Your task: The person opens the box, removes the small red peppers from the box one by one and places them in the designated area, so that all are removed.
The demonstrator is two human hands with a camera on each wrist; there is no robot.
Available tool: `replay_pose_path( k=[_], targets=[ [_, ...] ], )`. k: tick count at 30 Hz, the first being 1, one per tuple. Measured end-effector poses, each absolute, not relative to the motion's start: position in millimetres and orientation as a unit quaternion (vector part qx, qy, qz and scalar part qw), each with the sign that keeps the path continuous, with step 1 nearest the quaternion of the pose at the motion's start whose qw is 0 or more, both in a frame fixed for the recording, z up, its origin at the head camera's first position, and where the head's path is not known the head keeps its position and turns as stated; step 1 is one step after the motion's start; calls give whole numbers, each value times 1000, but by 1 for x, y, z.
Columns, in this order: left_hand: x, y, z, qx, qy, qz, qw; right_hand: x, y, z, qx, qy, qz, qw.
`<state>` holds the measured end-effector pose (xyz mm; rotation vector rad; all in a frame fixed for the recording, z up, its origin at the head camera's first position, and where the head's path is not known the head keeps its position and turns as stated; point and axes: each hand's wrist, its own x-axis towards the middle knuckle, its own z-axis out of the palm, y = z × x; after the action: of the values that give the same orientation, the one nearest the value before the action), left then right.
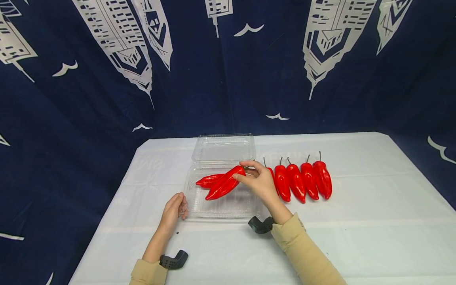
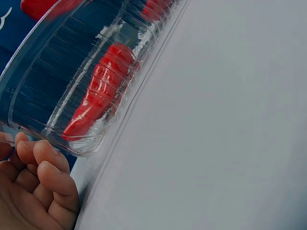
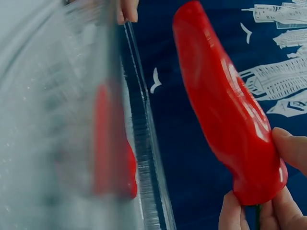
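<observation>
My right hand (image 1: 262, 183) pinches a glossy red chili pepper (image 1: 225, 185) by its stem end, its tip pointing down-left over a clear plastic clamshell container (image 1: 222, 215). In the right wrist view, thumb and fingers grip the wide end of this pepper (image 3: 223, 105), clear of the container. Another red pepper (image 1: 206, 181) lies in the container's base, partly hidden behind the held one. At the container's left edge, my left hand (image 1: 173, 210) holds the rim with curled fingers. Through the clear wall, the left wrist view shows the lying pepper (image 2: 98, 93).
The container's lid (image 1: 224, 148) lies folded back behind its base. Several red peppers (image 1: 295, 183) are lined up to the right, stems pointing away. A white cloth covers the table (image 1: 374, 237), and a dark blue printed curtain (image 1: 228, 87) hangs behind it.
</observation>
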<state>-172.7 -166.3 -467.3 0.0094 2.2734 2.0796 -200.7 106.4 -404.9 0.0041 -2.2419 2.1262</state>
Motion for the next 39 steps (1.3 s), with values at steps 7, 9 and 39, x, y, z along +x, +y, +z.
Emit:
replay_pose_path(
  k=[7,9,39],
  targets=[
    [-178,-169,-481,5,737,675,18,-199,114,-400,20,-736,675,45],
    [-178,-169,-481,6,737,675,17,-199,116,-399,22,-736,675,49],
    [-179,-169,-483,4,734,679,13,-196,153,-377,-12,-712,691,126]
  ],
)
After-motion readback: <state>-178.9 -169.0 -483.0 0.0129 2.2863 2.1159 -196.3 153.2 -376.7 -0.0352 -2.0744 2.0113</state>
